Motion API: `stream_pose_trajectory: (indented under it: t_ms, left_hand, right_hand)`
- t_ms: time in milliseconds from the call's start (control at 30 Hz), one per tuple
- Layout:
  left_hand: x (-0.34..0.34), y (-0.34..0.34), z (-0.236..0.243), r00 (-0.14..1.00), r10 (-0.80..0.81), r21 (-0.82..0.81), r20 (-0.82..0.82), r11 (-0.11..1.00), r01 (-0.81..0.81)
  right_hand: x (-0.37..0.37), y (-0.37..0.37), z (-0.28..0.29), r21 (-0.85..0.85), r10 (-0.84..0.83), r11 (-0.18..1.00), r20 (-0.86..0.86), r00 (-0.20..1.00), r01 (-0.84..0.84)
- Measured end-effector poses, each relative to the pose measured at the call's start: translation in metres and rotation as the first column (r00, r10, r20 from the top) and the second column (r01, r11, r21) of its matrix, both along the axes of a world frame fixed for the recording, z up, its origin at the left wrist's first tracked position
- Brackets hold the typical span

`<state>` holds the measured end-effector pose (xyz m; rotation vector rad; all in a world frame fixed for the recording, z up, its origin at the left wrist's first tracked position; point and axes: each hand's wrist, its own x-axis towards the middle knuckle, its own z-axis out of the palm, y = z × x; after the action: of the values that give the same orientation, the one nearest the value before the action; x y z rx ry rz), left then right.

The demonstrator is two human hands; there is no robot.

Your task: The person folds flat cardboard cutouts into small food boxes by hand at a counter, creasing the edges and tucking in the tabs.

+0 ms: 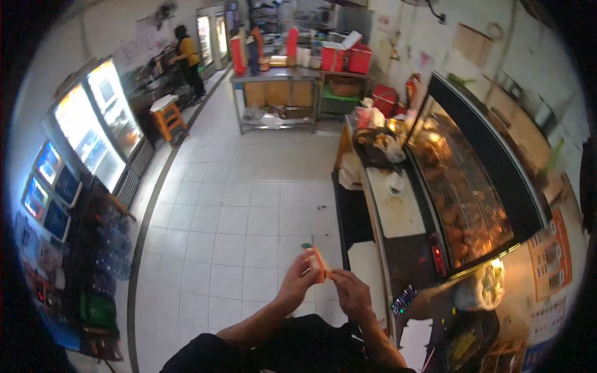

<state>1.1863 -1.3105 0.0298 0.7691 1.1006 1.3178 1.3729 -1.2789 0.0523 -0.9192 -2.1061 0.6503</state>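
In front of my body, above the tiled floor, my left hand [298,278] is closed around a small orange-and-white thing [318,261] with a dark green bit at its upper end. It looks like a small packet or box, but blur hides its exact kind. My right hand [352,293] is at its lower right edge, thumb and fingers pinched together there. Both forearms come up from the lower edge in dark short sleeves.
A counter with a white cutting board [393,202] and a lit glass food cabinet [463,186] runs along my right. Lit display fridges [93,124] and an orange stool [168,121] line the left. Ahead stands a metal table [277,78]; a person [188,59] works at the far left.
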Motion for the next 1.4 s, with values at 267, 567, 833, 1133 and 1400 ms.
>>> stream_pose_trajectory:
  t_ms: [267, 567, 833, 1133, 1400]
  left_hand:
    - [-0.102, -0.017, 0.025, 0.863, 0.388, 0.259, -0.324, 0.914, -0.314]
    - [-0.129, 0.001, 0.061, 0.589, 0.601, 0.605, -0.540, 0.764, -0.224]
    - [-0.130, 0.017, 0.091, 0.342, 0.808, 0.837, -0.481, 0.539, -0.097]
    - [-0.147, 0.011, 0.111, 0.493, 0.652, 0.759, -0.576, 0.650, 0.027]
    - [-0.140, -0.003, 0.089, 0.555, 0.638, 0.758, -0.534, 0.652, -0.020]
  right_hand:
    - [-0.122, 0.017, 0.018, -0.335, 0.117, 0.912, -0.347, 0.931, -0.239]
    - [-0.161, 0.043, 0.030, -0.177, -0.010, 0.982, -0.369, 0.929, -0.060]
    - [-0.188, 0.050, 0.070, 0.328, 0.139, 0.944, -0.434, 0.890, 0.012]
    - [-0.179, 0.049, 0.092, 0.284, 0.181, 0.958, -0.468, 0.865, -0.047]
    - [-0.167, 0.031, 0.085, 0.052, 0.177, 0.984, -0.399, 0.900, -0.170]
